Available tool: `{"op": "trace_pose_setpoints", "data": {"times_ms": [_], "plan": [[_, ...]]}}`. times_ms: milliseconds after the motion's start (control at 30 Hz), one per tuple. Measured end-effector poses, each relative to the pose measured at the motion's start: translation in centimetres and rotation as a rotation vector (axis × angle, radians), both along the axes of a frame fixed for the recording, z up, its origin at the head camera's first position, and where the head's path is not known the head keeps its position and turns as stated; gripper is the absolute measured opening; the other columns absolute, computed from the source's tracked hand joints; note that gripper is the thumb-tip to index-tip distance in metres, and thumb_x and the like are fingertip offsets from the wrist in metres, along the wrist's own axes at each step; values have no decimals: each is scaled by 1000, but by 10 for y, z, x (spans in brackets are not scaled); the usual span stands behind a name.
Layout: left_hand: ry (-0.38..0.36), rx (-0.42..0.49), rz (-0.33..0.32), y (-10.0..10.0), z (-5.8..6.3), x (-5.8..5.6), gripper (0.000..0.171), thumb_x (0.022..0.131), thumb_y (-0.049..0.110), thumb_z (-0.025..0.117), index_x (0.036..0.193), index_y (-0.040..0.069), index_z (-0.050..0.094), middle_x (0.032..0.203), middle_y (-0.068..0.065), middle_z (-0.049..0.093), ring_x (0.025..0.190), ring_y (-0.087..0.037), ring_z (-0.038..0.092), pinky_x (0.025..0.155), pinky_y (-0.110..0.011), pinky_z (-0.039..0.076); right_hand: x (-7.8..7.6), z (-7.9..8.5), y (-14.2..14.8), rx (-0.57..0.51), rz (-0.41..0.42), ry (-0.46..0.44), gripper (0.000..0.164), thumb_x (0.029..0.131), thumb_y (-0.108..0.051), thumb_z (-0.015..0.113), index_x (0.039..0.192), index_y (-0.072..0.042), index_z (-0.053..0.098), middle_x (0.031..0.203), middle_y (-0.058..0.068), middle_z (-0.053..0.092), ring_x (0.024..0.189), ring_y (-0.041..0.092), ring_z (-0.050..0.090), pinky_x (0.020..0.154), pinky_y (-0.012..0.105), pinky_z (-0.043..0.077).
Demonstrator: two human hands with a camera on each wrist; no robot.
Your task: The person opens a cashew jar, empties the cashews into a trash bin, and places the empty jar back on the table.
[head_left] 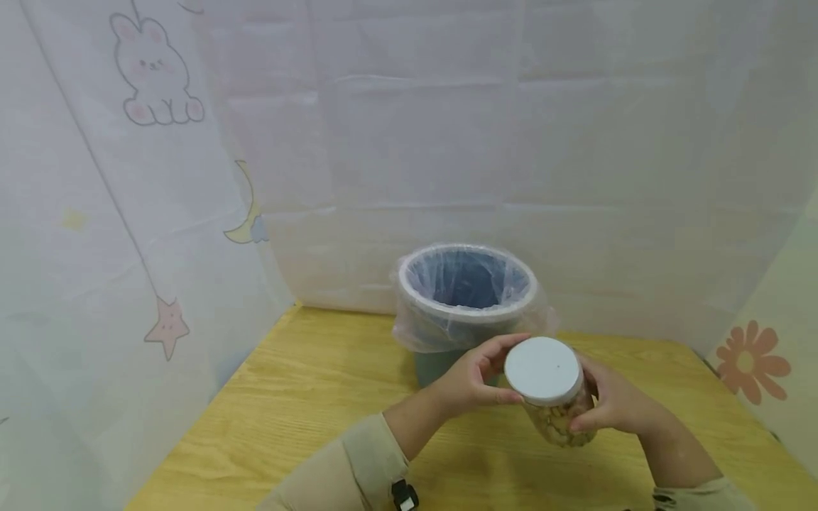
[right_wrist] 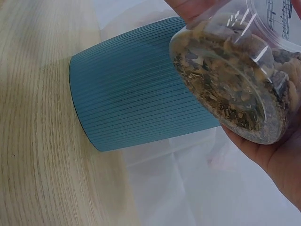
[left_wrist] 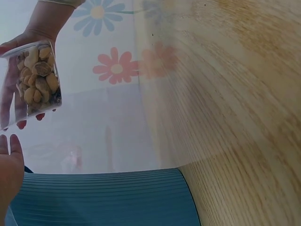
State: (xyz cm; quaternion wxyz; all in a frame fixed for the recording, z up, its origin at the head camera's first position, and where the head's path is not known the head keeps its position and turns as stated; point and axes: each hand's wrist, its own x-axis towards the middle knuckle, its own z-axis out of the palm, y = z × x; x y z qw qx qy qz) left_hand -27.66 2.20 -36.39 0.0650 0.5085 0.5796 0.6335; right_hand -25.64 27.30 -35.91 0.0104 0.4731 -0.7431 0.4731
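right hand [head_left: 612, 399] clamped on clear jar [head_left: 554, 424], left hand [head_left: 469, 380] curled round white lid [head_left: 543, 367], that hand cropped in left-wrist view

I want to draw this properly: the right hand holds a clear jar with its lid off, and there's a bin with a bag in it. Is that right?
Not quite: the lid isn't off. The head view shows it on the clear jar. The right hand does hold that jar, and there's a bin with a bag in it.

White jar lid [head_left: 543, 370], blue ribbed bin [right_wrist: 136, 92], yellow wood-grained table [head_left: 307, 383]
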Motion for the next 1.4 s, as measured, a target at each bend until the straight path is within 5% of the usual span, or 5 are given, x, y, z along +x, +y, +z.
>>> {"op": "trace_pose_setpoints", "data": {"times_ms": [367,733,900,1067,1400], "plan": [[-1,15,-43,-10,13,12,67,78,-19,57,137,-9,28,136,-30,35,122,-17,44,102,-38,35,-1,2,1,20,-19,-23,86,67,-2,77,137,4,29,124,-2,50,107,10,52,80,30,50],[-51,76,-178,-5,2,-5,84,83,36,65,142,-4,22,144,-24,26,130,-19,35,106,-35,29,1,3,-1,-18,46,-28,81,71,-6,76,137,1,29,124,1,50,108,12,51,83,28,48],[-52,87,-238,-4,3,-8,88,82,37,66,142,-6,18,145,-27,21,131,-17,32,107,-36,26,2,2,-2,-15,66,-38,80,73,-10,76,136,6,29,124,0,50,110,12,50,86,28,46],[-40,84,-252,-4,11,-2,91,81,37,67,140,-10,17,142,-32,19,130,-15,34,107,-38,26,2,0,-4,-45,120,-72,81,74,-10,75,136,8,26,126,2,50,111,13,50,87,28,46],[-40,87,-256,3,5,-6,97,76,40,70,141,-8,18,143,-29,21,128,-15,35,107,-36,27,-1,-2,-11,-100,252,-68,76,79,-11,71,135,12,24,125,14,48,111,20,52,87,31,48]]}}
